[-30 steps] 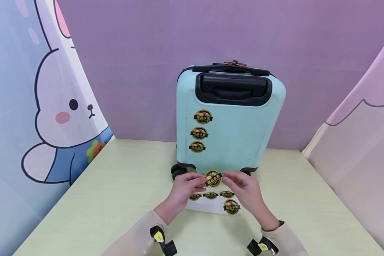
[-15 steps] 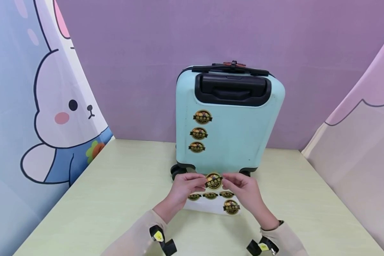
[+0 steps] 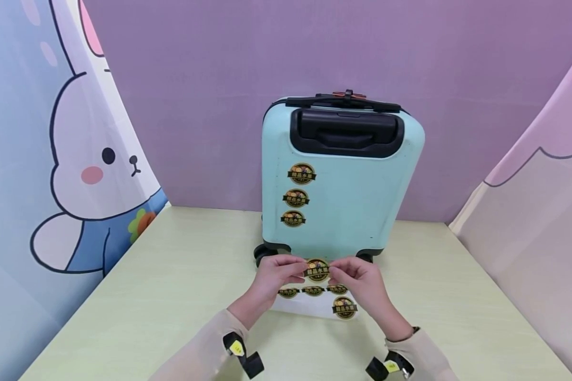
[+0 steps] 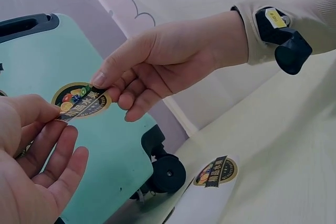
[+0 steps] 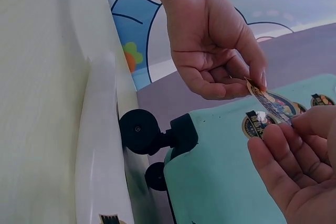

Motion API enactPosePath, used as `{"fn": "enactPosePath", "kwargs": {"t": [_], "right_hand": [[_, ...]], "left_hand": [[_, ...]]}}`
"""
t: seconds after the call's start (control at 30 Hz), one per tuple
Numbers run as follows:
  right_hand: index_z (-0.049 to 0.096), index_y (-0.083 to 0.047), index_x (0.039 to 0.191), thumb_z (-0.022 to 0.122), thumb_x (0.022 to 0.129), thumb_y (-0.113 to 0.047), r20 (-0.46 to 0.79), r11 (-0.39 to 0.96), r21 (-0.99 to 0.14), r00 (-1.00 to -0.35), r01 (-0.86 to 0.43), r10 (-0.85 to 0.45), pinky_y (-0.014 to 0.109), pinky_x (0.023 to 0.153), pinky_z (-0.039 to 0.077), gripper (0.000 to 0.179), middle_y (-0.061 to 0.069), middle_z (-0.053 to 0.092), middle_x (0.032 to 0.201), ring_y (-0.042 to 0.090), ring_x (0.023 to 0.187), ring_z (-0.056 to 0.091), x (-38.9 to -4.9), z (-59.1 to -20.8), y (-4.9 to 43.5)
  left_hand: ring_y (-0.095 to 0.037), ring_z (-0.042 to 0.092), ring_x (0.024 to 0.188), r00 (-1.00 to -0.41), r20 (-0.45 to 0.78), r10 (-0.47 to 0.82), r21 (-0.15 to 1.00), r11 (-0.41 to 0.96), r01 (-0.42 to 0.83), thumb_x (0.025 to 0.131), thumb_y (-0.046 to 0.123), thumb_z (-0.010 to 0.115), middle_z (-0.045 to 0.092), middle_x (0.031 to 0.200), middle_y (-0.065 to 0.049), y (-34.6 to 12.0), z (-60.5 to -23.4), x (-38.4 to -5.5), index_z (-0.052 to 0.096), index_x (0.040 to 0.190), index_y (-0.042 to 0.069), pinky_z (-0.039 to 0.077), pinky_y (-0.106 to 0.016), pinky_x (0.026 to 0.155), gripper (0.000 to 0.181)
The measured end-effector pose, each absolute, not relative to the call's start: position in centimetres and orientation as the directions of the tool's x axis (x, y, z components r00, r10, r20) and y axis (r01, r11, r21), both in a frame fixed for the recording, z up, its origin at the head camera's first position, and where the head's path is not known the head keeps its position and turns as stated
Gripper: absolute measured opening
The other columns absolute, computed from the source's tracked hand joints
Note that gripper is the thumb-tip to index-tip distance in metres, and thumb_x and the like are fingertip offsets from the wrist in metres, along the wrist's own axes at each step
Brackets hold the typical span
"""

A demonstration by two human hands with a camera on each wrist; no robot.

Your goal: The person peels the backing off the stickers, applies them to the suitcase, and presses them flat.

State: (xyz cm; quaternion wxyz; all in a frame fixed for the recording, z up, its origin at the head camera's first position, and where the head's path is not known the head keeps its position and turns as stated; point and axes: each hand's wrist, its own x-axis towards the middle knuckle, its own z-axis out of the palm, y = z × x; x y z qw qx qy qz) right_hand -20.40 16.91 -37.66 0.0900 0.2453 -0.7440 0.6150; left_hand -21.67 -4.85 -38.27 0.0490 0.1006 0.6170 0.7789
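Between my two hands, a round black-and-gold sticker (image 3: 317, 270) with fruit pictures is stretched level. My left hand (image 3: 277, 276) pinches its left end between thumb and finger, and my right hand (image 3: 362, 279) pinches the right end. In the left wrist view the sticker (image 4: 79, 100) is held by its opposite edges, in front of the suitcase. A mint-green suitcase (image 3: 348, 201) stands upright behind the hands, with three like stickers (image 3: 296, 198) in a column on its left side. Under the hands lies a white sticker sheet (image 3: 310, 306) with several stickers on it.
The suitcase has a black recessed handle (image 3: 347, 133) at its top and black wheels (image 4: 167, 173) at its base. It stands on a pale wooden table (image 3: 190, 286), before a purple backdrop (image 3: 195, 106). Printed cloth (image 3: 100, 174) hangs at both sides.
The pinched sticker has turned from a slant to nearly level and lowered a little. Both hands have stayed almost in place, still gripping its ends.
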Motion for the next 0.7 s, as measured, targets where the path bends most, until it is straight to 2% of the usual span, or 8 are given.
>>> {"fn": "enactPosePath", "kwargs": {"t": [0.37, 0.7], "right_hand": [[0.066, 0.014, 0.099, 0.065, 0.094, 0.003, 0.409, 0.096, -0.893, -0.881, -0.44, -0.237, 0.033, 0.068, 0.062, 0.012, 0.03, 0.066, 0.084, 0.014, 0.069, 0.07, -20.7, -37.5, 16.7], [0.066, 0.016, 0.099, 0.064, 0.094, 0.004, 0.435, 0.061, -0.888, -0.876, -0.456, -0.21, 0.031, 0.07, 0.062, 0.013, 0.018, 0.07, 0.082, 0.013, 0.07, 0.069, -21.4, -36.8, 16.8]], "left_hand": [[-0.015, 0.068, 0.074, -0.972, 0.124, 0.199, 0.972, -0.223, 0.079, 0.09, -0.002, 0.068, 0.072, 0.094, -0.012, -4.9, -38.0, -22.3, 0.068, 0.108, -0.015, 0.061, -0.037, 0.078, 0.022], [-0.017, 0.07, 0.077, -0.978, 0.136, 0.156, 0.971, -0.217, 0.101, 0.089, -0.002, 0.069, 0.073, 0.098, -0.015, -4.5, -36.8, -23.1, 0.069, 0.108, -0.014, 0.061, -0.037, 0.08, 0.022]]}}
